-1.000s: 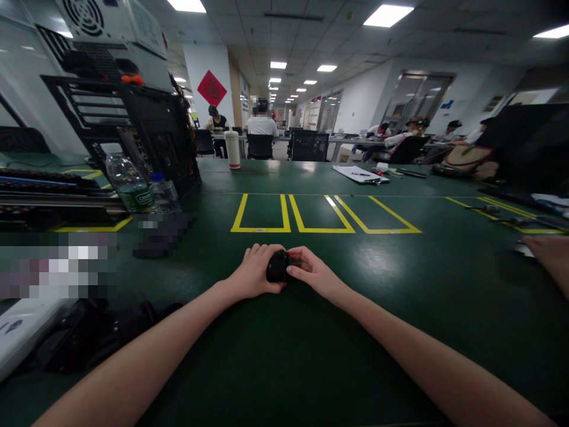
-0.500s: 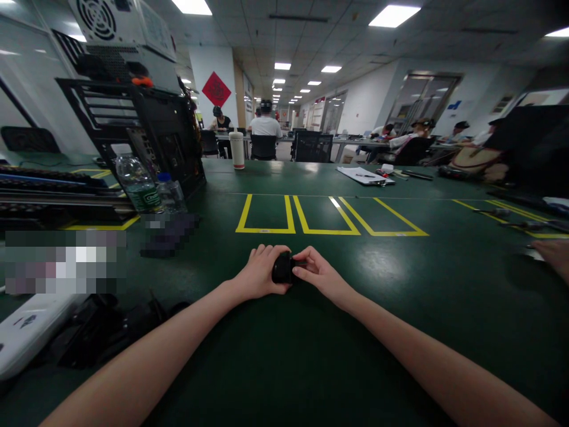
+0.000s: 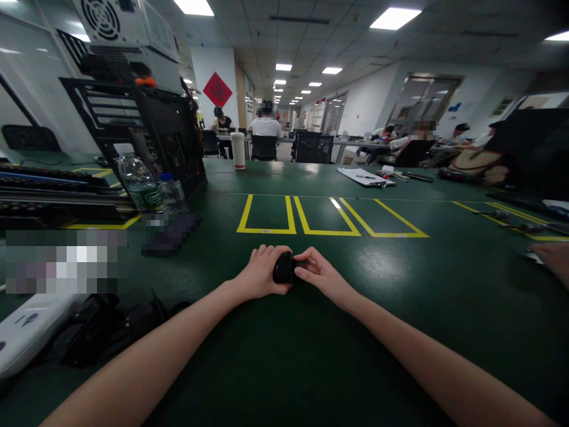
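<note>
My left hand (image 3: 262,273) is wrapped round a small, dark, glossy black object (image 3: 283,270) just above the green tabletop, with thumb below and fingers over the top. What kind of object it is, I cannot make out. At its right end, my right hand (image 3: 319,273) has thumb and index finger pinched together close against it. Whatever those fingertips grip is too small and dark to name. Beyond the hands, yellow tape outlines (image 3: 267,230) mark the table (image 3: 284,362).
At left stand a large water bottle (image 3: 138,181), a smaller blue-capped bottle (image 3: 171,193), a black computer case (image 3: 171,142), a white power strip (image 3: 31,332) and black gear (image 3: 111,332). A white cup (image 3: 238,151) and clipboard (image 3: 364,177) lie farther back. Another person's hand (image 3: 553,261) shows at right.
Both hands stay around the black object in nearly the same place. The right fingertips sit slightly differently at its right end, and the view has shifted a little.
</note>
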The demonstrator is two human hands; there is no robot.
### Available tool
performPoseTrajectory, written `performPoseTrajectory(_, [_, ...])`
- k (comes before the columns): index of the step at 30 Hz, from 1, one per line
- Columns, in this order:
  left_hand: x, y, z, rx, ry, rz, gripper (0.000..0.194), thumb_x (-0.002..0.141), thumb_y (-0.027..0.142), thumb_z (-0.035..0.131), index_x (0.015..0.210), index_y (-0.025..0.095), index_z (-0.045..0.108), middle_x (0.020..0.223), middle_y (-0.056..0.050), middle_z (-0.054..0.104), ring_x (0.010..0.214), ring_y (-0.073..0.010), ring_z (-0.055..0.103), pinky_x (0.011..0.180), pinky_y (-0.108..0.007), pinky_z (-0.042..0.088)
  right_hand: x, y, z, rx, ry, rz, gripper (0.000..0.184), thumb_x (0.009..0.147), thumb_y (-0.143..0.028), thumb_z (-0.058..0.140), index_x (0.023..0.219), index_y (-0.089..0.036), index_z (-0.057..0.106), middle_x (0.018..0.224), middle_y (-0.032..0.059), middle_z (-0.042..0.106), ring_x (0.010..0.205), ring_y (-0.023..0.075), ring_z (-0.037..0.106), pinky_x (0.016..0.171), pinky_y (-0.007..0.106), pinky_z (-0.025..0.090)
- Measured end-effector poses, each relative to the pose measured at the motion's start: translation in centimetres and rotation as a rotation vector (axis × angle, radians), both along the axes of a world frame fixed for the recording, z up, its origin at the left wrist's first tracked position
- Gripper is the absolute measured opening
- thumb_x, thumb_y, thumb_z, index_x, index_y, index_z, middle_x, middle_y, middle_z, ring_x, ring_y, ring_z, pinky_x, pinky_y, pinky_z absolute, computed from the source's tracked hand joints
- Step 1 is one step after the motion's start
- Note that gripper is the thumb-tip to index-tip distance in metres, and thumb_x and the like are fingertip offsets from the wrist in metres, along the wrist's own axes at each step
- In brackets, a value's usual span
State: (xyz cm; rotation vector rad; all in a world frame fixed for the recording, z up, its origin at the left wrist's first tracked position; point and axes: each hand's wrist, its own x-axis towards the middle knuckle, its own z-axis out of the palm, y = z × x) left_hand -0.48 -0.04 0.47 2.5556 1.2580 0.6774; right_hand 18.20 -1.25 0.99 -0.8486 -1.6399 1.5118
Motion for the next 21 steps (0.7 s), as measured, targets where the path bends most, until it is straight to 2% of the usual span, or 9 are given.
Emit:
performPoseTrajectory(6, [0.01,0.07,-0.04,0.008,0.004,-0.01,0.063,0.06,0.038,0.064,0.113,0.025,0.034,0.103,-0.005,0.047,0.087,-0.0239,0.043,0.075,-0.038,0.033,0.06,0.38,-0.27,0.0,-0.045,-0.028,0.029,0.073,-0.02,0.056,0.099,-0.022,0.043,0.103,0.0024,0.049,0.101,0.0163,0.049,0.091,0.038,0.037])
performPoseTrajectory(12, [0.15,0.08,-0.18,0.029,0.017,0.013,0.065,0.057,0.036,0.065,0.113,0.025,0.035,0.102,-0.005,0.047,0.087,-0.0247,0.042,0.075,-0.038,0.032,0.24,0.75,-0.83,0.008,0.025,0.057,0.036,0.064,-0.016,0.065,0.091,-0.02,0.042,0.1,0.0015,0.05,0.098,0.0164,0.051,0.088,0.037,0.04])
performPoseTrajectory(18, [0.05,0.05,-0.09,0.017,0.008,0.004,0.064,0.058,0.038,0.064,0.113,0.025,0.034,0.102,-0.005,0.047,0.087,-0.0243,0.042,0.075,-0.037,0.033,0.11,0.36,-0.47,0.007,0.028,-0.008,0.019,0.074,-0.022,0.056,0.088,-0.021,0.044,0.098,0.0009,0.051,0.097,0.0146,0.051,0.088,0.035,0.04])
performPoseTrajectory(21, [0.07,0.06,-0.15,0.029,0.01,0.001,0.063,0.058,0.037,0.064,0.113,0.025,0.034,0.102,-0.005,0.047,0.086,-0.0242,0.042,0.075,-0.037,0.033,0.1,0.47,-0.61,0.001,0.015,-0.006,0.028,0.071,-0.02,0.058,0.094,-0.022,0.043,0.1,0.0014,0.05,0.098,0.0157,0.051,0.088,0.036,0.04])
